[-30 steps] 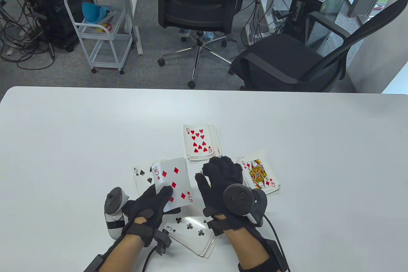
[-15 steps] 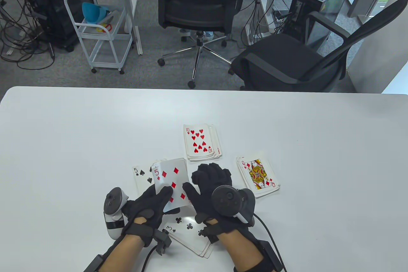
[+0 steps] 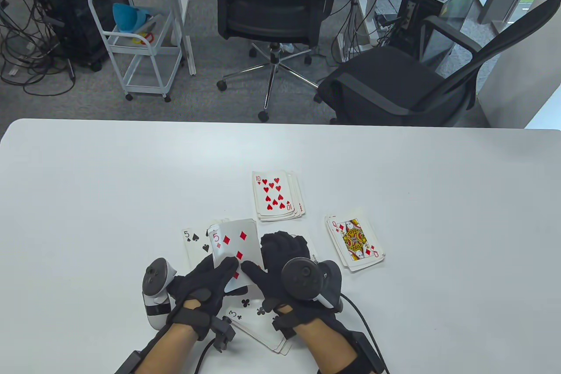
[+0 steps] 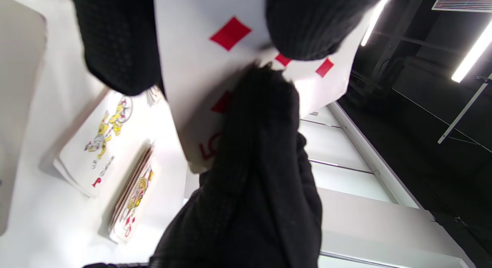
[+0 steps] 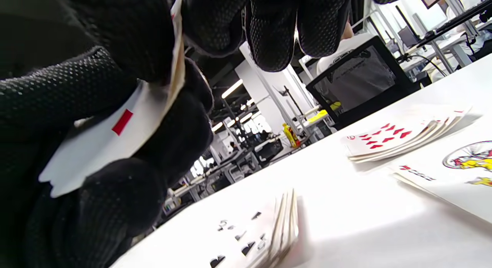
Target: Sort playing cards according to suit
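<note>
Five of diamonds [image 3: 232, 244], corner index "5" legible, tops the deck held above the near table edge. Left hand [image 3: 206, 282] grips the deck, thumb across the face. Right hand [image 3: 280, 260] pinches the card's right edge, thumb on its face, fingers curled behind.

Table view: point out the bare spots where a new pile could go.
Free: the wide table left of the spade pile, the far strip beyond the heart pile, and everything right of the diamond pile. Crowded: the near centre, around both hands and the club pile.
</note>
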Tool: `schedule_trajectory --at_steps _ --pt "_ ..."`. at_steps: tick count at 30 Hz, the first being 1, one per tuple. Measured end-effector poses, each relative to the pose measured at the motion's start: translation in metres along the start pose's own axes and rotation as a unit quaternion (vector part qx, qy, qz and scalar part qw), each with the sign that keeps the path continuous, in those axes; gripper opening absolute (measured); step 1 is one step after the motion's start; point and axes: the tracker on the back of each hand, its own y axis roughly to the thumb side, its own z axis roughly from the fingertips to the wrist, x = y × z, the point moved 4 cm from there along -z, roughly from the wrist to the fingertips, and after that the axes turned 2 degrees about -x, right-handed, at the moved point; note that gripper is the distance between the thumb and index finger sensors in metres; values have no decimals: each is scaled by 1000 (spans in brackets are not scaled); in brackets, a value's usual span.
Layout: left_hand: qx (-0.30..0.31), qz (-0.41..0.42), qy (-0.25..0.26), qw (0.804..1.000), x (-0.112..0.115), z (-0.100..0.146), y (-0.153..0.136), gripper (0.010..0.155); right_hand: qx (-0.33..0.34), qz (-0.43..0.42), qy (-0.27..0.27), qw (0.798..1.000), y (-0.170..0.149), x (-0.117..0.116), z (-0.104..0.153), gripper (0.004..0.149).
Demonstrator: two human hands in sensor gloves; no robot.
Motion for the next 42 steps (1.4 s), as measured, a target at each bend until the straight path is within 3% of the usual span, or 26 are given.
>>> schedule_trajectory --at_steps 14,25,32,37,42 --pt "-5 12 -25 1000 6 -1 -3 51 -1 7 -35 999 -9 13 -1 38" --pt "-7 1 -3 1000 3 1 -3 49 -56 15 -84 995 -38 43 -3 39" --pt "-2 6 -4 1000 3 1 0 48 -146 20 -149 978 -91 89 1 37" --pt "-1 9 -7 1000 5 1 -1 48 -252 50 -136 957 -145 107 9 36" --pt "0 10 -8 1000 6 1 0 48 -313 67 -93 943 -173 101 12 36"
